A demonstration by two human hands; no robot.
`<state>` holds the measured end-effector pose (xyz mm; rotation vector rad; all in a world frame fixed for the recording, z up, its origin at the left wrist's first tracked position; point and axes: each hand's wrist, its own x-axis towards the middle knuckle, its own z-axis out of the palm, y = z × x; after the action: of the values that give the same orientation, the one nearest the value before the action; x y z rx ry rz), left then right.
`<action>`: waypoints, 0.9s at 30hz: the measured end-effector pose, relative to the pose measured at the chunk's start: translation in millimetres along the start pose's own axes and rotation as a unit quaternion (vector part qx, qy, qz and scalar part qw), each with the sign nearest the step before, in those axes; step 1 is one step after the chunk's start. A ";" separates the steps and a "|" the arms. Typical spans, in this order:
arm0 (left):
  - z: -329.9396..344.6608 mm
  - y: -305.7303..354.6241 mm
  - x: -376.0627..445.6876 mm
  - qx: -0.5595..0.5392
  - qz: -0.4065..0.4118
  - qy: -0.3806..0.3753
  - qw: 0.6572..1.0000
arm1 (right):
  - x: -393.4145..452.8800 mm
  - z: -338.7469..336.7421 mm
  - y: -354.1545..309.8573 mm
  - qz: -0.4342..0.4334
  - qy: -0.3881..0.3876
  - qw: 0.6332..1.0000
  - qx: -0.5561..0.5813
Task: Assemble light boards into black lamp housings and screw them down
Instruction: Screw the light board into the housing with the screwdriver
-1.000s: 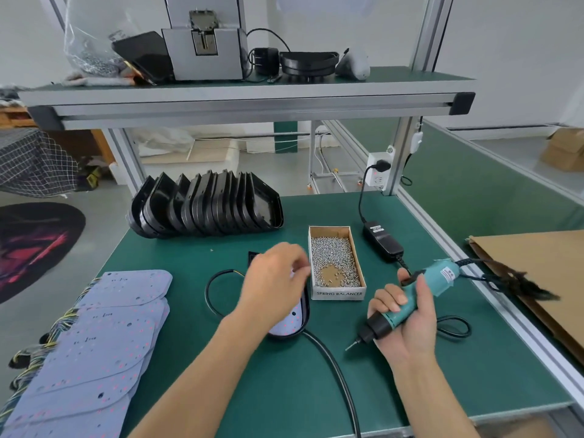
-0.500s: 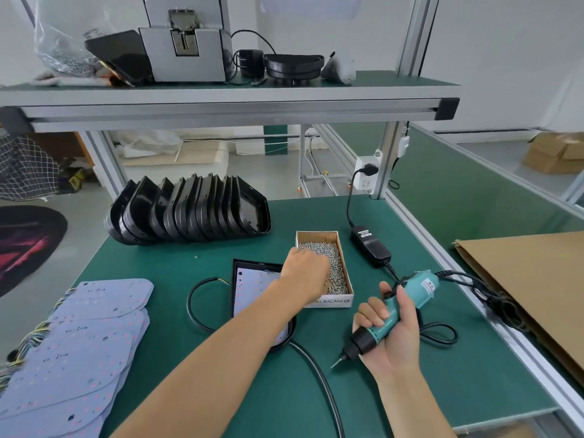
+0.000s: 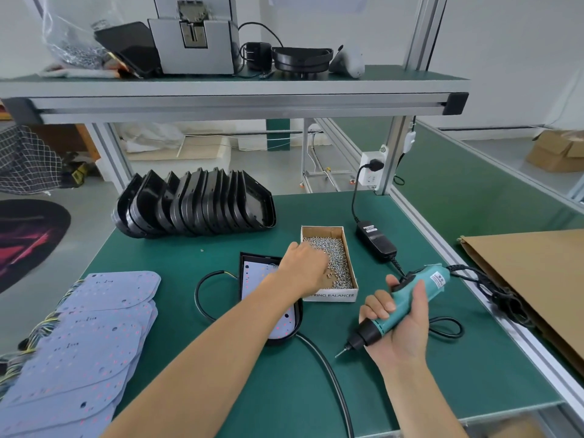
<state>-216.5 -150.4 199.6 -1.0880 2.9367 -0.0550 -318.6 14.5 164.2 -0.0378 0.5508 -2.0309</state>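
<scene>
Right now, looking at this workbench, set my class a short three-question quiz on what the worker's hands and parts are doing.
1. True or false: the right hand holds the teal electric screwdriver with its bit pointing down toward the green mat.
2. Multiple choice: the left hand is reaching into A) the stack of light boards, B) the box of screws, C) the row of empty black housings.
3. Fill in: the housing on the mat under the left forearm already contains a ____ board.

Key: 1 true; 2 B; 3 light.
</scene>
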 end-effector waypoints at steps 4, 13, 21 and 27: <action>-11.9 3.9 1.3 0.020 0.014 -0.022 0.999 | -2.0 1.7 0.9 0.009 0.004 1.000 0.003; -10.9 9.8 8.2 0.044 0.014 -0.040 0.998 | -6.1 0.0 1.0 -0.002 0.009 1.000 -0.008; -28.8 6.1 -34.5 -0.428 -0.061 0.091 0.897 | -15.8 32.5 -9.1 -0.086 -0.002 0.996 -0.035; -31.1 -6.3 -120.7 -0.663 -0.075 0.153 0.729 | -30.4 82.1 -14.2 -0.156 -0.067 0.985 -0.030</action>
<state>-121.5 -75.6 230.6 -1.3615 2.8161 2.3349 -294.2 15.7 249.5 -0.3126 0.5456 -2.2941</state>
